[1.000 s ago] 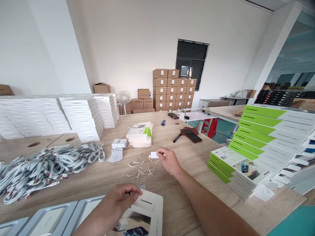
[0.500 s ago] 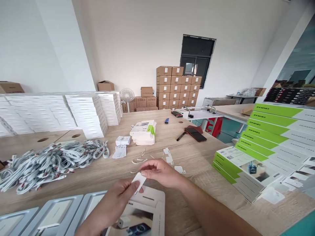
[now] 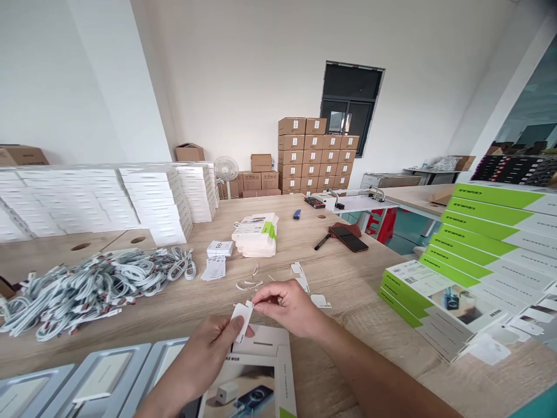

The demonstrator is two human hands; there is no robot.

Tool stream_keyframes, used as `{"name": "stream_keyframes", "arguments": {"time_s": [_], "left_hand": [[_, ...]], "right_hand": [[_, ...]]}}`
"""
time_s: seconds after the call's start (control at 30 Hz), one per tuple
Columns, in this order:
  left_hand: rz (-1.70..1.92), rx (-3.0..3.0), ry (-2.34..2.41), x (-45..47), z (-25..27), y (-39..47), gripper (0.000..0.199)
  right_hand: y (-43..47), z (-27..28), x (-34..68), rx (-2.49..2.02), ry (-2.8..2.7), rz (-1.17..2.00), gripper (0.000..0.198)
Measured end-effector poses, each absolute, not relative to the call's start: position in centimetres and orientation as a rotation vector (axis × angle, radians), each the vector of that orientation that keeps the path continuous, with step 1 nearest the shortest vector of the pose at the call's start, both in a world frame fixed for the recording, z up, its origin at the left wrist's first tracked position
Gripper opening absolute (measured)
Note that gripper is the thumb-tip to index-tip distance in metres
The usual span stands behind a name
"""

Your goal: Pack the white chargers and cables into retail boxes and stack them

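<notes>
My left hand (image 3: pixel 204 354) is closed, with the thumb pressed on a small white card (image 3: pixel 241 321) that has a rounded corner and dark print at its lower end. At the card's upper end, a narrow tab is pinched between the thumb and fingertips of my right hand (image 3: pixel 285 305). Directly below both hands lies a flat white printed box (image 3: pixel 256 374) picturing a phone and a white charger. My left hand and forearm cover part of it.
Grey trays (image 3: pixel 108 377) holding cream-coloured power banks sit at lower left, behind them a heap of white cables (image 3: pixel 104 290). Paper offcuts (image 3: pixel 300 276) lie ahead. Beyond are folded cartons (image 3: pixel 256 235) and a phone (image 3: pixel 349 238). Green-and-white boxes (image 3: pixel 483 232) are stacked on the right.
My right fingertips have shifted to the narrow tab at the card's upper end, which now stands out. The card is turned more upright in my left hand. The view has shifted slightly.
</notes>
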State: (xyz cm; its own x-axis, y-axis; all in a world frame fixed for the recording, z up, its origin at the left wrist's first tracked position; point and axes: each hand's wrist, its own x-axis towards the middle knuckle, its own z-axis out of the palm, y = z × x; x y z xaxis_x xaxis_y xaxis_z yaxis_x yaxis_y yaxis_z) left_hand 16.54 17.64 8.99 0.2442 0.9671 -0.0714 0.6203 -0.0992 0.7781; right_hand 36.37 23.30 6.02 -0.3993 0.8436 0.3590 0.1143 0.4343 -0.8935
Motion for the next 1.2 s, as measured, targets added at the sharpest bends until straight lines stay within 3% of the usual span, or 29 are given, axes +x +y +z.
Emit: {"name": "stream_keyframes", "arguments": {"time_s": [0.23,0.93,1.07,1.2], "left_hand": [[0.657,1.891,1.422,16.5,8.6,17.7,0.054],[0.681,1.819,1.547,16.9,8.4,18.1,0.049],[0.688,1.709,1.624,16.7,9.1,18.3,0.051],[0.685,1.631,1.622,16.4,9.0,18.4,0.051]], "right_hand": [[23.2,6.4,36.6,-0.754,-1.998,0.624,0.012],[22.9,6.3,35.8,-0.893,-1.79,0.97,0.006],[25.2,5.6,37.7,-1.003,-1.857,0.812,0.012],[28.0,3.9,40.1,-1.221,-1.815,0.549,0.005]]}}
